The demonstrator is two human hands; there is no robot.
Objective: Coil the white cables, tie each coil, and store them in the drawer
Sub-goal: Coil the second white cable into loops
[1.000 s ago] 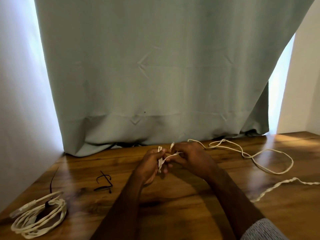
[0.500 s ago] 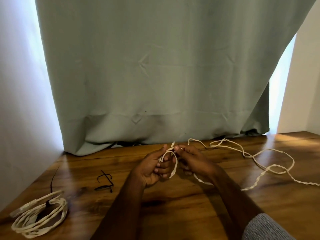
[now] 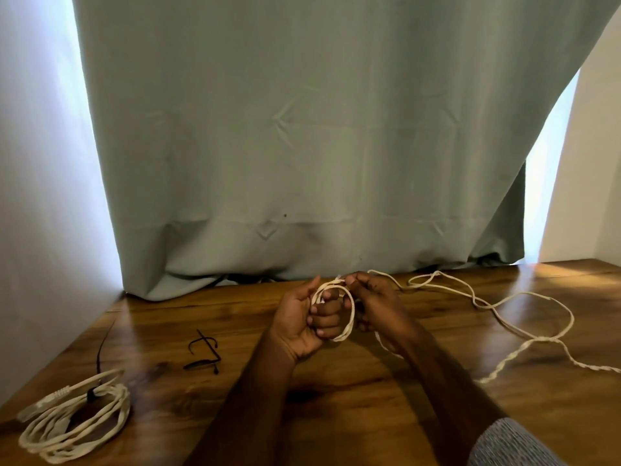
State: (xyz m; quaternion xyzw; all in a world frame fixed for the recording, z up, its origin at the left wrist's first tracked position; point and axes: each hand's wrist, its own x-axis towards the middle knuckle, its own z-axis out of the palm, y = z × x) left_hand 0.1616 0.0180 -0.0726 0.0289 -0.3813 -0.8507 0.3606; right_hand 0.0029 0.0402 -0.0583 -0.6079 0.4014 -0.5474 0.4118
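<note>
both hands r close together mid table: left hand has its fingers curled thru the first loops of the white cable, right hand pinches the strand at the top. rest of it trails loose to the right. looks light n floppy, prob springs open, so grip the loops themselves. tied coil sits far left w/ black ties nearby.
</note>
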